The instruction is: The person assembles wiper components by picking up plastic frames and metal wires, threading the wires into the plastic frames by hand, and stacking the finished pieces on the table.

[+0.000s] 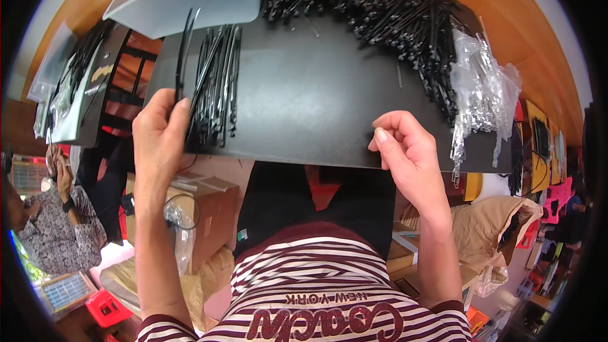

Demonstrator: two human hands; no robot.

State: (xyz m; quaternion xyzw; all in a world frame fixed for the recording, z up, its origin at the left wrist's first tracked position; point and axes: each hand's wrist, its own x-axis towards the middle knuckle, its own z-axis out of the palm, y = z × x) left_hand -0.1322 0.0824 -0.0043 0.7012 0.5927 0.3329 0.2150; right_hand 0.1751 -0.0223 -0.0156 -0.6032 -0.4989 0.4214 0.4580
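My left hand (161, 128) grips a few black cable ties (184, 57) between thumb and fingers; their thin ends point away from me, over the table's left edge. Just right of it, a row of loose black cable ties (218, 82) lies on the dark table (304, 101). Over the table's near edge, my right hand (405, 152) is closed, thumb against curled fingers. Whatever its fingertips may hold is too small or hidden to make out. A big heap of black cable ties (380, 16) spreads over the far right of the table.
A translucent white bin (190, 3) stands at the far left. Clear plastic bags (481, 82) with ties lie at the right edge. Cardboard boxes (212, 209) and brown wrapping paper (487, 234) are below. Another person (60, 221) works at the left.
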